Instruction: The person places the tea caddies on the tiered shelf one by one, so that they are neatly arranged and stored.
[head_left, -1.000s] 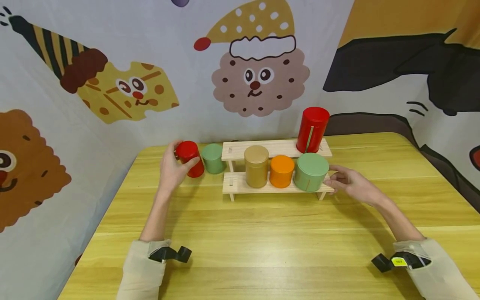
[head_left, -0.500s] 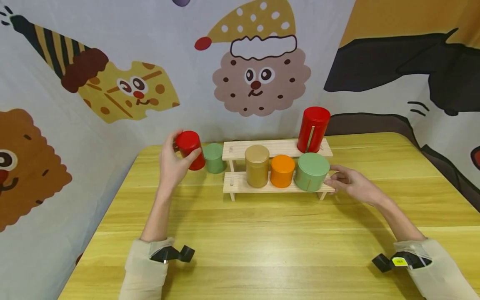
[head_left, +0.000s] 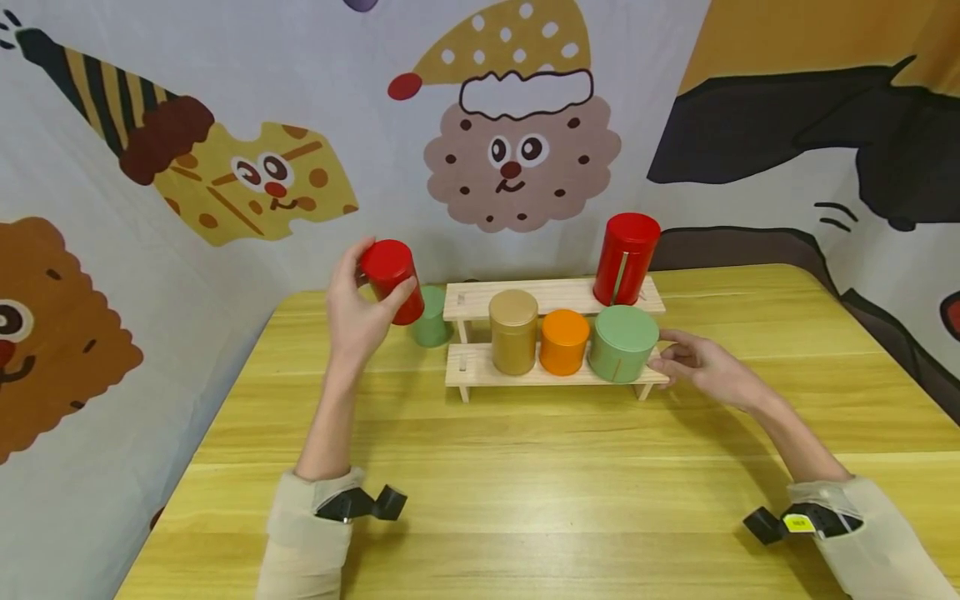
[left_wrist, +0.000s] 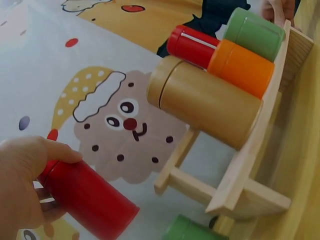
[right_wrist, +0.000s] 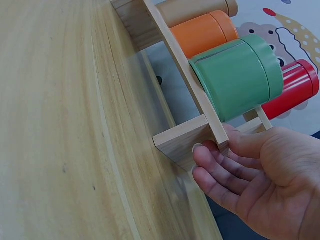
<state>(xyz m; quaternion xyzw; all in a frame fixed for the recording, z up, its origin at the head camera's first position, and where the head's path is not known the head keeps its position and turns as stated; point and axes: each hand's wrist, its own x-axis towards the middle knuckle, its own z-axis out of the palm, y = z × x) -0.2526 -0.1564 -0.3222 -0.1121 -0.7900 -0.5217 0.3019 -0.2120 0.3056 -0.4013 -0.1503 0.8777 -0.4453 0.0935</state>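
My left hand [head_left: 358,321] grips a red canister [head_left: 393,283] between thumb and fingers, raised off the table. Behind and below it, a small green canister [head_left: 431,321] stands on the table, partly hidden. My right hand [right_wrist: 270,175] pinches the right end of the lower tier of a two-tier wooden shelf [right_wrist: 177,65], thumb above and fingers below the board. On that tier stand a gold canister [head_left: 513,333], an orange canister [head_left: 565,343] and a wide green canister [head_left: 623,343]. A tall red canister [head_left: 627,260] stands at the right of the upper tier.
The wooden table [head_left: 525,483] runs back to a cartoon-printed cloth [head_left: 375,167]. The shelf's upper tier [head_left: 517,298] shows bare board left of the tall red canister. Both sleeves carry black wrist cameras [head_left: 360,504].
My left hand has lifted the red canister up off the table and shifted slightly right, so it now partly covers the small green canister. My right hand stays at the shelf end.
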